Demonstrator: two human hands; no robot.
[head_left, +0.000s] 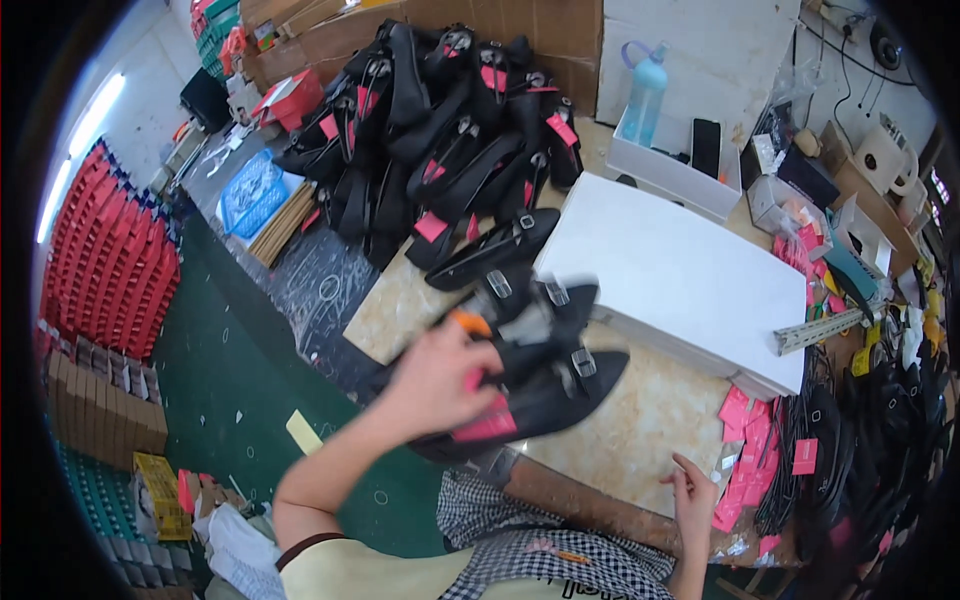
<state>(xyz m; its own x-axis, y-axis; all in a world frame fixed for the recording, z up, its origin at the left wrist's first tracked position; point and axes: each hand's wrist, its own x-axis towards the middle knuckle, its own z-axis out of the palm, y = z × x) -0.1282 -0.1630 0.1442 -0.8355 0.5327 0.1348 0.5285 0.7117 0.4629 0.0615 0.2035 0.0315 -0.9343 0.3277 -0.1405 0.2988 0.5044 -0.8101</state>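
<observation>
My left hand (440,385), smeared by motion, closes over the heel end of a black buckled shoe (570,390). A pink tag (487,420) shows in that shoe, and a bit of pink sits by my fingertips. An orange piece (470,323) is at my fingers; its kind is too blurred to tell. More black shoes with silver buckles lie close behind, one of them a pointed shoe (497,250) beside the white box (680,280). My right hand (692,495) holds nothing, its fingers apart, over the near edge of the marbled tabletop (620,450).
A large heap of black shoes (440,130) with pink tags stands at the back. Pink tags (745,460) and black straps (790,470) lie at the right. Behind the box are a white tray (660,165) and a blue bottle (647,95). A blue basket (252,195) sits left.
</observation>
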